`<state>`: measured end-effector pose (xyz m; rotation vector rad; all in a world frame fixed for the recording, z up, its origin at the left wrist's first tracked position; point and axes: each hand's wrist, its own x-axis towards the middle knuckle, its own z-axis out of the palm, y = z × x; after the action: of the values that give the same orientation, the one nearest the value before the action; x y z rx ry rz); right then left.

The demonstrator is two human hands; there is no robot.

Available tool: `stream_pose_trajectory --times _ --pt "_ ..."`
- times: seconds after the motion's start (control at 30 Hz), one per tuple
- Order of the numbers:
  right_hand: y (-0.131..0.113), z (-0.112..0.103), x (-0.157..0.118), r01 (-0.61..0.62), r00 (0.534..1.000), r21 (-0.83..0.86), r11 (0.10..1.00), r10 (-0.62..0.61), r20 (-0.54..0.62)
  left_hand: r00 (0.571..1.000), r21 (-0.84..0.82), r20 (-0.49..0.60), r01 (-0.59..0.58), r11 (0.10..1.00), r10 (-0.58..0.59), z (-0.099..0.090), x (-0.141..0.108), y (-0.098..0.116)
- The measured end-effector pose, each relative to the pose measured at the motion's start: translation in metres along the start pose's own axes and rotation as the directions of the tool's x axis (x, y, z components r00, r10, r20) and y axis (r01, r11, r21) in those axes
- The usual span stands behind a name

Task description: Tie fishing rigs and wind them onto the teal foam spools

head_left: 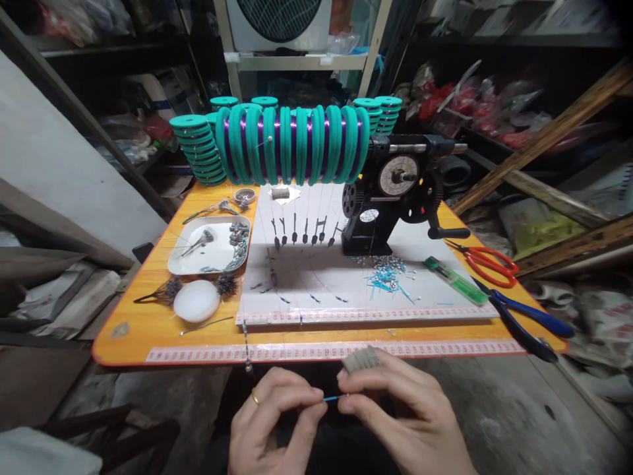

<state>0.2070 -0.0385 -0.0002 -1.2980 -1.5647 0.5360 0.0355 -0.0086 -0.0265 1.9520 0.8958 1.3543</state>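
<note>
Fingers (314, 396) of both hands, seen from the head camera, close on a slim blue piece (331, 398) held just in front of the table (123, 343). The left hand (271, 419), a ring (255, 396) on one finger, pinches one end between thumb and fingertip; the right hand (408, 412) grips the other end at its fingertips (the exact contact there is partly hidden). The piece lies directly between the two pinches, its long axis running sideways, roughly along the table's near edge and tipped slightly up toward the right. Neither hand is clearly nearer, since each meets an end and only the short middle shows. A grey wrap (363, 359) sits at the right index finger, above the piece. Beyond the left hand, a dark beaded strand (248, 349) hangs at the table's near edge, apart from the fingers.
</note>
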Motion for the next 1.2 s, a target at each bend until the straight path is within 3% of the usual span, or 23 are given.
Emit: stream_pose_trajectory --times 0.2,0.47,0.63,0.83,1.03,1.1,1.2 --pt "0.003 0.001 -0.002 -0.041 0.999 0.005 0.999 0.041 0.024 1.000 -0.003 -0.006 -0.001 1.000 0.001 0.001 0.001 0.000" --pt "-0.003 -0.001 0.006 -0.146 0.975 0.164 0.976 0.114 0.193 0.996 -0.144 0.068 -0.039 0.989 0.050 0.001 0.009 0.001" --pt "-0.005 -0.003 0.010 -0.161 0.953 0.180 0.970 0.106 0.283 0.995 -0.253 0.099 0.054 0.966 -0.030 0.000 0.011 0.002" --pt "-0.005 -0.007 0.007 -0.098 0.977 0.109 0.989 0.075 0.201 0.969 -0.440 0.085 0.244 0.864 -0.230 0.007 0.010 0.003" --pt "-0.005 -0.005 0.008 -0.088 0.980 0.133 0.987 0.063 0.187 0.915 -0.692 0.125 0.357 0.627 -0.384 0.017 0.011 0.003" --pt "-0.004 -0.005 0.006 -0.076 0.989 0.134 0.988 0.057 0.139 0.917 -0.684 0.117 0.353 0.638 -0.382 0.017 0.010 0.003" --pt "-0.002 -0.008 0.004 -0.010 0.998 0.077 0.997 0.006 0.060 0.948 -0.551 0.060 0.292 0.781 -0.312 0.012 0.011 0.003"
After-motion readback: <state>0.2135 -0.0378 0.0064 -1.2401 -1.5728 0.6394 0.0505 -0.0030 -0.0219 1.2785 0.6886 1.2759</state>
